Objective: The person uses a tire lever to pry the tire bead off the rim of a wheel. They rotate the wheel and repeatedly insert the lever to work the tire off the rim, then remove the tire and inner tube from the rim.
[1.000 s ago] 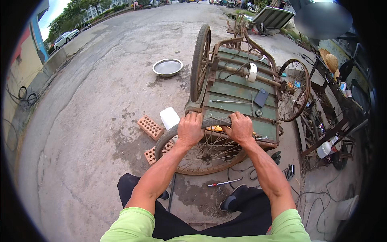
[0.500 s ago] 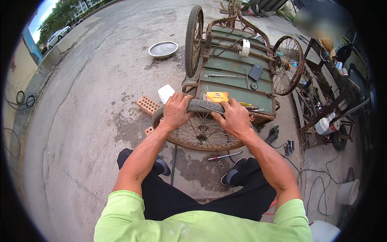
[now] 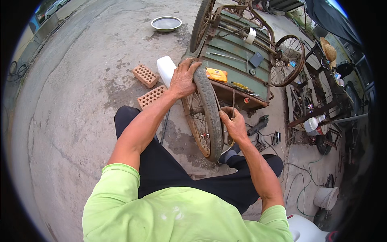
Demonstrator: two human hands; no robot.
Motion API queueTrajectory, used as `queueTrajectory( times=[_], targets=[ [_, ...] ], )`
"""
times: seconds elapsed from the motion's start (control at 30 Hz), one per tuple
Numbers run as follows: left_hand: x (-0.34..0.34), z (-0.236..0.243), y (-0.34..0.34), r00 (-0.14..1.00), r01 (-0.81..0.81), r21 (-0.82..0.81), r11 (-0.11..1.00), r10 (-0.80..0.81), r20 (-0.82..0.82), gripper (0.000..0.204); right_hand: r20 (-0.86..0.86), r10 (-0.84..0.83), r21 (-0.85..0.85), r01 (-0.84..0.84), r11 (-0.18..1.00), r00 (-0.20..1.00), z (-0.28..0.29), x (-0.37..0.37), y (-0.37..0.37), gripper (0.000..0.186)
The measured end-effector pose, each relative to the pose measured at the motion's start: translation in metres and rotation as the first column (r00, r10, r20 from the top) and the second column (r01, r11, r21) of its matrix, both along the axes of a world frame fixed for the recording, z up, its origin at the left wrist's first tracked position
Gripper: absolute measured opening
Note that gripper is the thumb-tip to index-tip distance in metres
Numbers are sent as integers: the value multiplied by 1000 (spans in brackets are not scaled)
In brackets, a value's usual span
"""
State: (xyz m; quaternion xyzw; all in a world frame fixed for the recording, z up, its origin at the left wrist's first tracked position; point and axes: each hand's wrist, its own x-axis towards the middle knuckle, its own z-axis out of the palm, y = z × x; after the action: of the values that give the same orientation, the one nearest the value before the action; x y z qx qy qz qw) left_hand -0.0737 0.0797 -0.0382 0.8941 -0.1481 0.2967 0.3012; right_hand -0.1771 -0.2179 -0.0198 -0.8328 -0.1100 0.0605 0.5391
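Note:
A spoked wheel with a worn grey tyre (image 3: 209, 109) stands tilted on edge between my legs. My left hand (image 3: 184, 78) is wrapped over the top of the tyre from its left side. On the wheel's right side my right hand (image 3: 234, 126) has its fingers curled in at the rim, partly hidden. A thin dark rod (image 3: 233, 99) rises by the right fingers; I cannot tell whether they hold it. Just beyond, a yellow box (image 3: 217, 74) and yellow-handled pliers (image 3: 240, 86) lie on the overturned green cart (image 3: 229, 58).
Two perforated bricks (image 3: 145, 76) and a white plastic container (image 3: 166, 70) are on the left. A metal basin (image 3: 166, 23) sits farther off. Tools and cables (image 3: 262, 131) lie on the ground at right, near a cluttered rack (image 3: 310, 115) and a bucket (image 3: 325, 197).
The wheel has turned from lying nearly flat to standing on edge. My right hand has moved from the tyre's top down to its right side; my left hand stays on the tyre.

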Motion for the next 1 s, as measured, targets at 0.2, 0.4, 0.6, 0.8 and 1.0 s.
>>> queueTrajectory(
  times=[0.2, 0.4, 0.6, 0.8, 1.0],
  targets=[
    [-4, 10, -34, 971, -91, -55, 994, 76, -228, 87, 93, 9, 12, -10, 1000, 996, -30, 24, 13, 42],
    [-90, -2, -67, 608, -369, -899, 236, -671, -425, 70, 110, -24, 160, 6, 987, 994, -22, 42, 20, 40],
    [-144, -19, -114, 574, -370, -895, 249, -697, -431, 79, 92, -53, 194, 34, 980, 994, -30, 70, 17, 41],
    [-133, -47, -112, 488, -299, -899, 319, -759, -431, 85, 110, 79, 204, -100, 974, 991, -33, 69, 1, 43],
    [-135, -73, -114, 274, -364, -903, 227, -901, -337, 67, 140, 116, 244, -148, 958, 983, -28, 62, -11, 39]
  ],
)
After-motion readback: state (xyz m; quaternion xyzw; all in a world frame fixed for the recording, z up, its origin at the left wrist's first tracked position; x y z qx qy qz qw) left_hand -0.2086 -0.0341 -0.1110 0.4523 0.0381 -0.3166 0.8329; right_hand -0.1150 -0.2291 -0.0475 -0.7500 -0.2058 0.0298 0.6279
